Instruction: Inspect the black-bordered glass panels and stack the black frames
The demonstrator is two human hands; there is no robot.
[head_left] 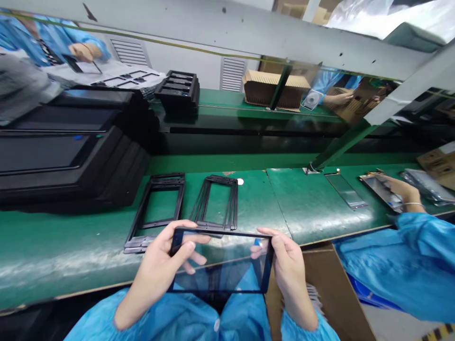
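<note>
A clear glass touch panel [223, 265] with a black border is held up in front of me, over the bench's near edge. My left hand [167, 265] grips its left end, thumb on the near face and fingers showing through the glass behind. At the opposite end my right hand [286, 258] pinches the edge, with a small blue tab [258, 242] on the panel close to those fingers. Just beyond the panel lie two groups of black rectangular frames, a left stack [142, 220] and a fanned-out right stack [232, 203].
Black trays [117, 161] holding dark panels are piled at the left. On the right, a co-worker's hand [403, 192] touches a display part [382, 189], near another thin panel [344, 189]. A green post [337, 147] rises from the bench [256, 199]. Below stands a cardboard box [330, 284].
</note>
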